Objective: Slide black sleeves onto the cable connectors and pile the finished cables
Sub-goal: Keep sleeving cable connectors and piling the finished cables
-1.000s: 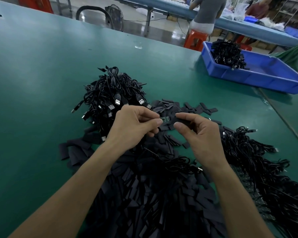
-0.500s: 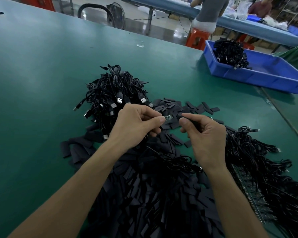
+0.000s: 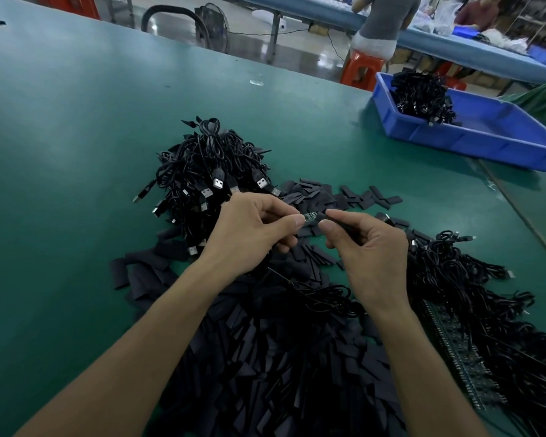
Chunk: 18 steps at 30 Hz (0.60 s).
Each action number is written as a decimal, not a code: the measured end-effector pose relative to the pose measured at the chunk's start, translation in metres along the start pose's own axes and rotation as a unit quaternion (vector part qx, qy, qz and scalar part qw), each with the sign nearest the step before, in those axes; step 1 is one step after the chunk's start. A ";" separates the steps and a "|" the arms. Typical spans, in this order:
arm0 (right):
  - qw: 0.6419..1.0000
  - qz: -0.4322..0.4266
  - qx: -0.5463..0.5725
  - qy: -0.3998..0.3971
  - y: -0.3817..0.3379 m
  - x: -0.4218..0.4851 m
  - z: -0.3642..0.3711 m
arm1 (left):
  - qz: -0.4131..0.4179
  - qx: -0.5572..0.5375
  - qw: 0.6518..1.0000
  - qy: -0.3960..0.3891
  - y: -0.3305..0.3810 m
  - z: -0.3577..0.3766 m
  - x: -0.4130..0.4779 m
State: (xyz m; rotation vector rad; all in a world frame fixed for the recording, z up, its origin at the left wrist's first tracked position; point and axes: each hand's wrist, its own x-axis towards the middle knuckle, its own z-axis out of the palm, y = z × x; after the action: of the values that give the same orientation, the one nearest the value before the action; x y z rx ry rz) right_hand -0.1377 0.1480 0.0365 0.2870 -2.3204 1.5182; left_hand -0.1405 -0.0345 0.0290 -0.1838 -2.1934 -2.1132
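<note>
Nearest me lies the heap of loose sleeves (image 3: 265, 357), flat, soft and nearly weightless. They should pinch easily at one end but will buckle if squeezed mid-length. To my right trail the unsleeved cables (image 3: 470, 294), limp and prone to tangling.

Above the heap, my left hand (image 3: 252, 228) pinches the connector (image 3: 309, 217), a small bare board, between thumb and forefinger. It looks stiff but delicate, so I judge the edges the place to hold. My right hand (image 3: 369, 247) pinches a sleeve (image 3: 321, 216), its mouth just at the board's tip.

Beyond sits the finished pile (image 3: 208, 165), plugs poking out. The table (image 3: 76, 137) is smooth green matting. Farther right is a blue bin (image 3: 501, 143) holding more cables, then a bench where a person (image 3: 382, 23) sits on a red stool (image 3: 361, 67).
</note>
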 end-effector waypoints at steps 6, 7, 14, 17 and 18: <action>0.998 0.022 0.008 -0.053 0.001 0.005 -0.008 | 0.007 0.005 1.000 -0.025 -0.001 -0.004 0.001; 0.998 0.021 0.007 -0.057 0.001 0.006 -0.009 | 0.006 0.006 0.999 -0.033 -0.001 -0.004 0.001; 0.987 0.031 0.015 -0.159 -0.001 0.013 -0.019 | 0.006 0.033 0.997 -0.075 0.003 -0.009 0.002; 0.978 0.040 0.040 -0.201 -0.004 0.017 -0.025 | 0.002 0.027 0.996 -0.085 0.004 -0.009 0.001; 0.976 0.043 0.054 -0.206 -0.005 0.018 -0.026 | 0.000 0.020 0.996 -0.087 0.005 -0.009 0.001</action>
State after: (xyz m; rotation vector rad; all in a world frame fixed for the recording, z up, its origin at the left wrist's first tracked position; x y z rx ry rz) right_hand -0.1481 0.1704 0.0570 0.5858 -2.5925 1.7704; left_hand -0.1410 -0.0430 0.0343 -0.3781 -2.3272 -2.1254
